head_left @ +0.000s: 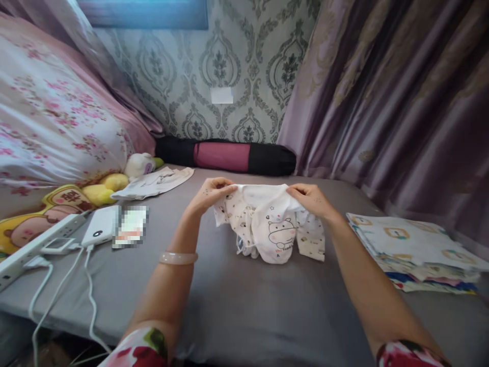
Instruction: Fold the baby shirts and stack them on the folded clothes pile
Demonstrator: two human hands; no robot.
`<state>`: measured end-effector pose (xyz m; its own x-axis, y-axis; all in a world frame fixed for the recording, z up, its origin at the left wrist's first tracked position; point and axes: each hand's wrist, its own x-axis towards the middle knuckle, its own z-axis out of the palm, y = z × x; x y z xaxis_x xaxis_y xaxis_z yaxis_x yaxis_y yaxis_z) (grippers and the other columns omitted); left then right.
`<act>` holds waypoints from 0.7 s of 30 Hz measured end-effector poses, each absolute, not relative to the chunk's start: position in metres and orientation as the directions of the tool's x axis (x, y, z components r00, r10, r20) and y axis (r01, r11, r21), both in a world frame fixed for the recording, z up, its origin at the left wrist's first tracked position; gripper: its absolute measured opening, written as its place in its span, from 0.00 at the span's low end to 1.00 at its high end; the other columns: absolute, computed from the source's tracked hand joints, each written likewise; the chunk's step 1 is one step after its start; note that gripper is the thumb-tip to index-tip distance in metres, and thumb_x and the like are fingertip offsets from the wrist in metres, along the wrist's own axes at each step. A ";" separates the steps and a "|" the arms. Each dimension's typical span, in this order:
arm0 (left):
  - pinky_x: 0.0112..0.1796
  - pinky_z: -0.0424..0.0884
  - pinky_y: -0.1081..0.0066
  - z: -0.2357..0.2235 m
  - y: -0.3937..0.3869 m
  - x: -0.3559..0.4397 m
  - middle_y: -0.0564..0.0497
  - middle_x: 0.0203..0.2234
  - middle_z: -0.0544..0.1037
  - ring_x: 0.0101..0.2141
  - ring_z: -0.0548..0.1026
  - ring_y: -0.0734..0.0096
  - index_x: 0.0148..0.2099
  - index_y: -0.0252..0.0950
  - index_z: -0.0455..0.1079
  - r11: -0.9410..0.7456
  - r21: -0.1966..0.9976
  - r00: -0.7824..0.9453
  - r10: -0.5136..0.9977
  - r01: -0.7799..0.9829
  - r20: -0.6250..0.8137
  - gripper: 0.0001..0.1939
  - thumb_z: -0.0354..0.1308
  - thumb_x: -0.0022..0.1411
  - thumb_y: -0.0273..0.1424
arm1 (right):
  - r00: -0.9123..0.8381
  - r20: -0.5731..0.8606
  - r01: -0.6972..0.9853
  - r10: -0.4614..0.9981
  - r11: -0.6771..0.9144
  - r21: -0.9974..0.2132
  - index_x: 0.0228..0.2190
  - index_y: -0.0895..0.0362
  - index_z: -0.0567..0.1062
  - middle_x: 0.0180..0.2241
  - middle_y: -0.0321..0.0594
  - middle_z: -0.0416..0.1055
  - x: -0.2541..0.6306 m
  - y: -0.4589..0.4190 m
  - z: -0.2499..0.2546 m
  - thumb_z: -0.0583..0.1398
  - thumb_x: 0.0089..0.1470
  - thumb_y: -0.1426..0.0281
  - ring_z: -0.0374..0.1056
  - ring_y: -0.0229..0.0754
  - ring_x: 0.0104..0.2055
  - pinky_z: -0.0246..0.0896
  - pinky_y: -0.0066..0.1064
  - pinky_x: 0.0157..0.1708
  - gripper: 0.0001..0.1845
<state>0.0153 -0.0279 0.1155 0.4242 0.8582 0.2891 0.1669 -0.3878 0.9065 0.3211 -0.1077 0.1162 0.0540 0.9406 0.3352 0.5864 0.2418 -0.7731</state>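
Observation:
A white baby shirt (275,237) with a cartoon animal on its front hangs spread between my two hands, over the grey sheet. My left hand (217,192) pinches its top edge at the left shoulder, fingers closed. At the other shoulder, my right hand (308,198) grips the cloth in the same way. The small patterned sleeves droop on both sides, and thin ties dangle below the left part. Whether the lower hem touches the sheet I cannot tell.
A stack of folded cloths (412,244) lies at right. On the left are a power strip (42,250), a white power bank (101,224) with cables, plush toys (107,188) and a flat white garment (155,183). A black and maroon bolster (221,156) rests against the wall.

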 end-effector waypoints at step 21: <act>0.30 0.66 0.74 0.222 0.015 0.007 0.53 0.21 0.74 0.27 0.71 0.73 0.30 0.34 0.77 -0.718 0.603 0.376 0.696 0.347 0.612 0.12 0.63 0.51 0.39 | -0.024 0.660 0.790 0.751 0.419 -0.448 0.27 0.55 0.80 0.33 0.41 0.75 0.329 -0.081 0.207 0.60 0.54 0.56 0.70 0.44 0.40 0.64 0.36 0.42 0.16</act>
<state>0.0071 0.0148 0.2217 0.3764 0.6956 0.6119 0.3472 -0.7183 0.6029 0.3291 -0.0807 0.2068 -0.0236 0.7507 0.6602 0.7901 0.4186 -0.4478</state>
